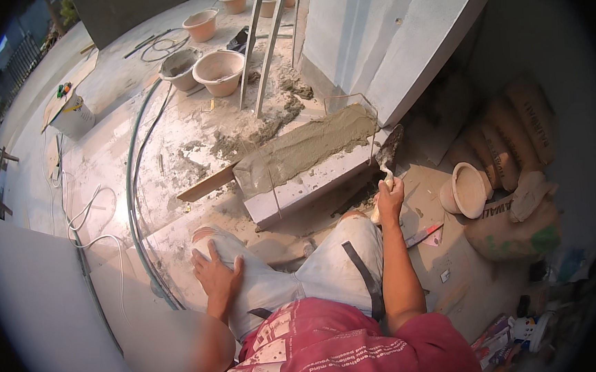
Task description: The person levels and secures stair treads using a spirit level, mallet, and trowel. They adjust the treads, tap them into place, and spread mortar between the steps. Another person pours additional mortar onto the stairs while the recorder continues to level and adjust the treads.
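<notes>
My right hand (389,199) is closed around the handle of a trowel (391,148), whose mortar-smeared blade stands at the right end of a low white block (292,199). Wet grey mortar (309,146) covers the block's top in a thick, fairly flat layer. Thin bent wire or string loops over both ends of the block. Resting on my left knee, my left hand (218,272) holds nothing and has its fingers spread. A wooden board (206,183) butts against the block's left end.
Beyond the block stand metal ladder legs (261,50) and several tubs, one a pale orange tub (220,74). A hose (133,170) crosses the floor at left. Stacked brown sacks (509,137) and a tilted bowl (468,191) lie right of me. A pale wall (370,36) rises behind.
</notes>
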A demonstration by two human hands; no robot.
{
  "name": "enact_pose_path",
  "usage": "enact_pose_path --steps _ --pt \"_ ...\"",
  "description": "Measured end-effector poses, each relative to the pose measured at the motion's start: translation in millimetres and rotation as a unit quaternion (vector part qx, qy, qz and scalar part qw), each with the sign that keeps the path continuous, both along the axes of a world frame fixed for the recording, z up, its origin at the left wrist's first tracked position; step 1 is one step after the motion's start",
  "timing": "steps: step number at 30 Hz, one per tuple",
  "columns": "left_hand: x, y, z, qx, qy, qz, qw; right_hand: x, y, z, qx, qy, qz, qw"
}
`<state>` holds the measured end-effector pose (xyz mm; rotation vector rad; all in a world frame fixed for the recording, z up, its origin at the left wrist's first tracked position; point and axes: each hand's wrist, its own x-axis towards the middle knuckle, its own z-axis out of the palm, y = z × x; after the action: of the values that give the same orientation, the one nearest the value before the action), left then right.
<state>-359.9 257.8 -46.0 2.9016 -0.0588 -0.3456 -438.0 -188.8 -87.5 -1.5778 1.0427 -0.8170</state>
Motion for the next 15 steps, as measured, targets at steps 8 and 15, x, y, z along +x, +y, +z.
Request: enact_pose_path --steps 8,15 --pt "5.3 -4.5 -11.6 0.029 -0.006 -0.021 0.999 -68.6 -72.9 -103.0 -0.002 0.18 -0.059 0.982" --pt "3.0 -8.2 2.7 0.013 0.003 -0.008 1.0 -126.8 -74.0 -179.7 -0.007 0.324 -0.034 0.945"
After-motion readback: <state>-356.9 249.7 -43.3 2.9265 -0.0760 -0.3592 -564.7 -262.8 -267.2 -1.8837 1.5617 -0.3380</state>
